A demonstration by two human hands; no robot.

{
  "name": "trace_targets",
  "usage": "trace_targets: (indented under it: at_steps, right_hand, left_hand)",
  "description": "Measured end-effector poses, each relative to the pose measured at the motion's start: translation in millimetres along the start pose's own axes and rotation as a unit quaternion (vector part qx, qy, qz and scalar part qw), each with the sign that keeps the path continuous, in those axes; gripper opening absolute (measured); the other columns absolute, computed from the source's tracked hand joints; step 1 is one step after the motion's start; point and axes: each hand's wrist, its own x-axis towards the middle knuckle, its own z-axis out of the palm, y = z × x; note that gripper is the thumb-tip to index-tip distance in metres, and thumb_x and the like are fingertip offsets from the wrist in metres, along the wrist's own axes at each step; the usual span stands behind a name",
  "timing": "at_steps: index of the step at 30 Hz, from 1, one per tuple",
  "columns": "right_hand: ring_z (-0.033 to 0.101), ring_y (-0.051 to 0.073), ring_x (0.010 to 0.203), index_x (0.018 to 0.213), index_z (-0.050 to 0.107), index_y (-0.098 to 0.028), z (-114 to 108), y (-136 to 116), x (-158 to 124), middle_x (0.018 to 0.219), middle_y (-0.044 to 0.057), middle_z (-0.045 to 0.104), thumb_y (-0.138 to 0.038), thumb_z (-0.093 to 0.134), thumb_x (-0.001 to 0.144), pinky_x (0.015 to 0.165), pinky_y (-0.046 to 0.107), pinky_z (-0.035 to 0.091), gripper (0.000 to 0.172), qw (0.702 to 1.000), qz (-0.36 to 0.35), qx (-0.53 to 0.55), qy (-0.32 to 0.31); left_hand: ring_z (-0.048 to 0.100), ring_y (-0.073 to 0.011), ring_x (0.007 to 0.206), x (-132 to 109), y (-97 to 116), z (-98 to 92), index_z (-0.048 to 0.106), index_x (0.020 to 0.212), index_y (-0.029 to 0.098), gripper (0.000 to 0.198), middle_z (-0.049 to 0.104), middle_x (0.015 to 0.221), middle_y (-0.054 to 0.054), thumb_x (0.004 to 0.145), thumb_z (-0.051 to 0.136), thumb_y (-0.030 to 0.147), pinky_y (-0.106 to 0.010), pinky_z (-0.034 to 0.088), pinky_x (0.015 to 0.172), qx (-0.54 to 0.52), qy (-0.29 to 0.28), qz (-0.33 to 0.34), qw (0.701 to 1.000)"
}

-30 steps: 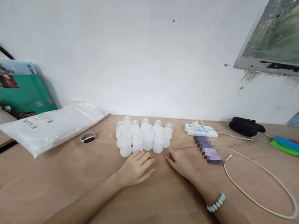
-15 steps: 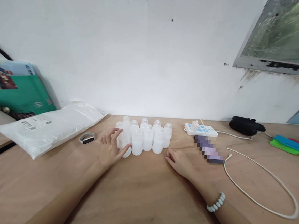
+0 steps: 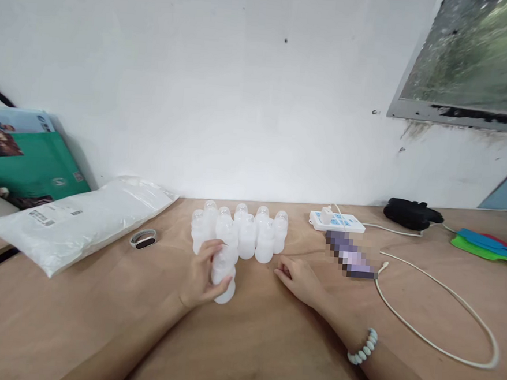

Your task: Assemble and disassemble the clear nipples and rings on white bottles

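My left hand (image 3: 201,276) is closed around a small white translucent bottle (image 3: 224,264), thumb on its near side and fingers on its left. That bottle stands out in front of a cluster of similar bottles (image 3: 247,239) with clear domed caps, grouped upright on the table. It partly covers one bottle behind it. Resting on the wood just right of the group is my right hand (image 3: 298,279), its fingers curled in and no object visible in them. A beaded bracelet (image 3: 363,347) circles the right wrist.
A white plastic parcel (image 3: 82,218) and a wristband (image 3: 144,239) lie to the left on the wooden table (image 3: 242,351). Towards the right are a power strip (image 3: 337,221), a pixelated phone (image 3: 351,255), a looped white cable (image 3: 434,341), a black object (image 3: 412,214) and coloured spatula-like pieces (image 3: 484,244).
My left hand has closed on a bottle at the group's left side and brought it nearer and rightward, in front of the others. My right hand stays almost in place.
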Motion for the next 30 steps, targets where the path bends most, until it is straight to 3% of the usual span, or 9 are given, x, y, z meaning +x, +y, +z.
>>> trace_targets:
  at_steps: [3,5,7,9,12,16,21,24,30]
  right_hand:
    - [0.057,0.017,0.062,0.08,0.05,-0.021,3.9,-16.9,-6.0,0.068,0.0,0.06,-0.028,0.043,0.096,0.059,0.027,0.037,0.02,0.997,-0.034,0.057,0.031]
    - [0.06,0.017,0.067,0.094,0.053,-0.021,5.7,-30.0,-11.7,0.074,0.001,0.062,-0.034,0.03,0.101,0.062,0.027,0.041,0.027,0.993,-0.052,0.089,0.063]
    - [0.058,0.017,0.065,0.105,0.053,-0.021,6.1,-41.0,-18.0,0.072,0.001,0.06,-0.039,0.024,0.103,0.061,0.028,0.042,0.034,0.983,-0.08,0.13,0.105]
    - [0.055,0.017,0.06,0.108,0.055,-0.02,5.1,-48.5,-23.4,0.068,0.0,0.055,-0.045,0.027,0.102,0.058,0.029,0.041,0.038,0.965,-0.13,0.167,0.153]
    - [0.05,0.016,0.056,0.103,0.06,-0.02,0.8,-54.5,-27.8,0.065,-0.001,0.052,-0.047,0.033,0.101,0.055,0.029,0.038,0.038,0.943,-0.178,0.188,0.208]
    - [0.043,0.014,0.048,0.095,0.061,-0.02,-8.2,-57.4,-26.2,0.057,-0.003,0.045,-0.05,0.028,0.101,0.047,0.027,0.032,0.046,0.928,-0.192,0.199,0.248]
    - [0.046,0.014,0.048,0.083,0.057,-0.019,-8.9,-50.5,-19.3,0.056,-0.002,0.049,-0.064,0.051,0.087,0.05,0.028,0.034,0.045,0.939,-0.212,0.061,0.264]
    - [0.053,0.016,0.054,0.076,0.053,-0.021,-0.9,-44.6,-16.7,0.06,0.0,0.058,-0.056,0.057,0.085,0.055,0.028,0.037,0.037,0.96,-0.155,0.017,0.234]
    - [0.055,0.016,0.054,0.075,0.049,-0.022,8.8,-43.0,-16.4,0.06,0.0,0.06,-0.045,0.053,0.087,0.054,0.026,0.035,0.027,0.987,-0.032,0.06,0.146]
  left_hand:
    - [0.062,-0.0287,0.107,-1.5,27.6,14.7,0.028,0.142,0.02,0.061,0.058,0.12,-0.014,0.089,0.056,0.032,-0.042,0.052,0.087,-0.016,-0.059,-0.008,0.998]
    - [0.059,-0.0295,0.112,1.1,42.6,20.6,0.029,0.143,0.021,0.064,0.058,0.128,-0.014,0.087,0.059,0.033,-0.042,0.049,0.093,-0.059,-0.194,-0.043,0.978]
    - [0.061,-0.0283,0.106,4.6,52.8,24.2,0.044,0.13,0.021,0.053,0.063,0.122,-0.01,0.082,0.065,0.032,-0.04,0.049,0.092,-0.095,-0.311,-0.063,0.944]
    - [0.063,-0.0248,0.093,7.2,58.2,26.8,0.054,0.105,0.021,0.029,0.067,0.104,-0.006,0.08,0.065,0.029,-0.035,0.049,0.082,-0.117,-0.359,-0.086,0.922]
    - [0.061,-0.021,0.081,8.5,61.8,29.4,0.05,0.083,0.021,0.016,0.064,0.087,-0.001,0.077,0.064,0.026,-0.029,0.047,0.071,-0.112,-0.362,-0.118,0.918]
    - [0.062,-0.0213,0.079,9.7,65.4,30.0,0.046,0.077,0.021,0.02,0.065,0.084,-0.001,0.072,0.064,0.024,-0.028,0.044,0.067,-0.027,-0.349,-0.159,0.923]
    - [0.063,-0.0242,0.073,11.3,67.2,28.0,0.049,0.081,0.021,0.016,0.066,0.079,-0.002,0.071,0.062,0.025,-0.031,0.041,0.065,0.044,-0.336,-0.184,0.923]
    - [0.064,-0.0257,0.073,11.5,65.6,26.8,0.051,0.083,0.021,0.019,0.069,0.08,-0.002,0.067,0.06,0.019,-0.032,0.041,0.064,0.081,-0.328,-0.191,0.922]
    - [0.065,-0.027,0.081,9.5,60.6,27.2,0.052,0.08,0.021,0.013,0.07,0.085,-0.004,0.07,0.058,0.017,-0.034,0.045,0.069,0.133,-0.311,-0.182,0.923]
